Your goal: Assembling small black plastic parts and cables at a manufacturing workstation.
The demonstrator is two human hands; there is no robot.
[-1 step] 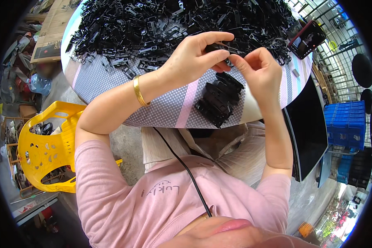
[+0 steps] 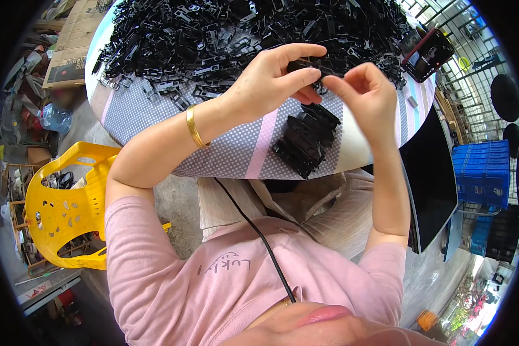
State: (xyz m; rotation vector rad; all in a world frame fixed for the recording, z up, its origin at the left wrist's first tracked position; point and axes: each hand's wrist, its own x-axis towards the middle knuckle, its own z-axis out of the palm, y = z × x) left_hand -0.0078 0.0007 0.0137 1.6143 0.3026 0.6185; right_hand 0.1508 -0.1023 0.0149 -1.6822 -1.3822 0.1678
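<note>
My left hand (image 2: 277, 75) is raised over the near side of the table and grips a small black plastic part (image 2: 301, 64) between thumb and fingers. Close beside it, my right hand (image 2: 368, 95) has its thumb and forefinger drawn together at the part's right end. What lies in that pinch, if anything, is hidden. Below both hands, a stack of black plastic parts (image 2: 304, 141) rests near the table's front edge. Beyond them spreads a big heap of loose black plastic clips (image 2: 213, 34).
The oval table (image 2: 150, 109) has a dotted, striped cover. A phone (image 2: 429, 55) leans at the far right. A yellow plastic chair (image 2: 69, 202) stands left, a dark flat panel (image 2: 429, 179) and blue crates (image 2: 480, 173) right. A black cable (image 2: 245, 216) runs down my front.
My right hand has shifted slightly to the right, its thumb a little farther from my left thumb. My left hand stays in place with the black plastic part.
</note>
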